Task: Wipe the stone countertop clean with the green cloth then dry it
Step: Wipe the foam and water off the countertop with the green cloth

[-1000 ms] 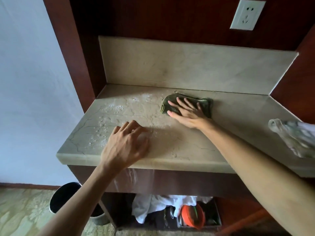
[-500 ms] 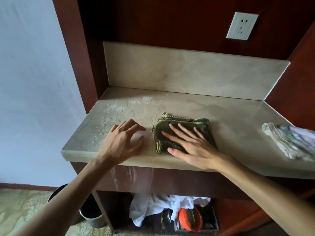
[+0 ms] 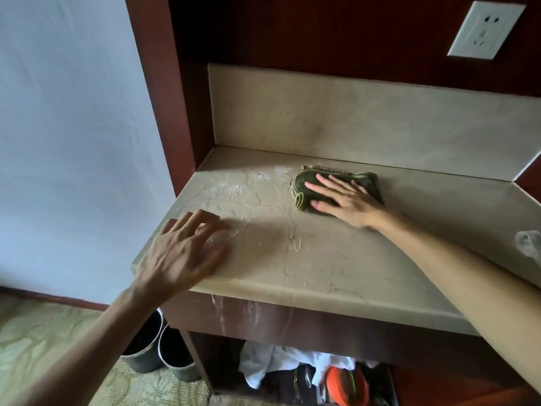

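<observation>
The green cloth (image 3: 336, 187) lies folded at the back of the stone countertop (image 3: 292, 259), close to the foot of the stone backsplash (image 3: 366, 118), and in the one head view we see our right hand (image 3: 348, 200) flat on top of it, fingers straight and spread, pressing it to the stone. Our left hand (image 3: 183, 253) sits at the front left corner of the counter with fingers extended and holding nothing; whether the palm bears on the stone or hovers just over it we cannot tell. Pale droplets and smears (image 3: 243, 186) show on the stone left of the cloth, and streaks run down the dark panel under the front edge. We judge the wet wiping step to be in hand and not finished, since that left patch looks unwiped. The next move seems to call for sliding the cloth leftward through the spots under steady pressure, and the left hand may need to clear the corner. A pale crumpled rag (image 3: 528, 244) at the right edge of the counter may serve for drying, which has not begun.
</observation>
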